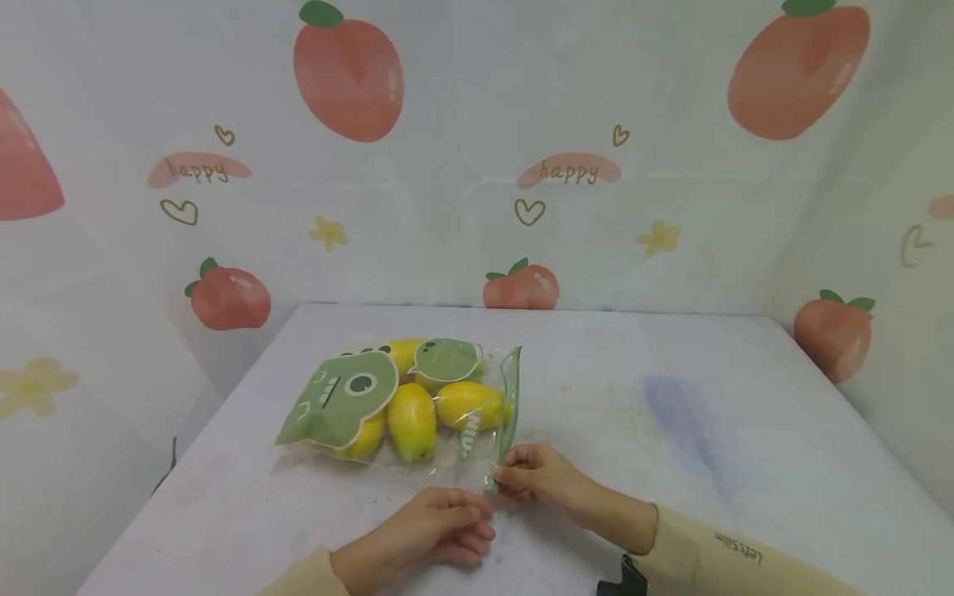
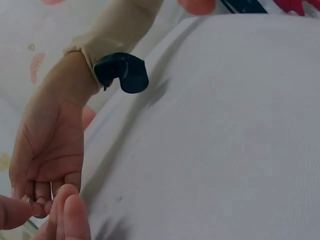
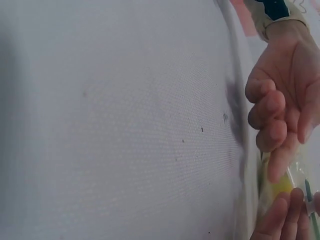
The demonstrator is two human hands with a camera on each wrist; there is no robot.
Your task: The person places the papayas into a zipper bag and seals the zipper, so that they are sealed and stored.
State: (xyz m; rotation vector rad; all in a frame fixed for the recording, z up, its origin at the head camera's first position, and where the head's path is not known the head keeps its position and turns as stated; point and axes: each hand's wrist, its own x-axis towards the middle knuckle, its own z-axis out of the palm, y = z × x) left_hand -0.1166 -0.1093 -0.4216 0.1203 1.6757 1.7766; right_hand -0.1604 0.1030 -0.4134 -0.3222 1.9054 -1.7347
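A clear zip bag (image 1: 455,459) with a green cartoon print lies on the table in the head view. Inside it are several yellow mango-like fruits (image 1: 412,422). Its green zip strip (image 1: 511,389) runs along the right side. My right hand (image 1: 547,480) pinches the near end of that strip between thumb and fingers; in the right wrist view a small whitish slider (image 3: 311,206) shows at the fingertips. Just left of it, my left hand (image 1: 428,530) hovers by the bag's near corner, fingers loosely bent and holding nothing.
The white table (image 1: 596,397) bears a faint purple stain (image 1: 681,422) on the right. A white curtain (image 1: 447,207) printed with peaches surrounds the table's back and sides. A dark strap (image 2: 122,70) sits at the right wrist.
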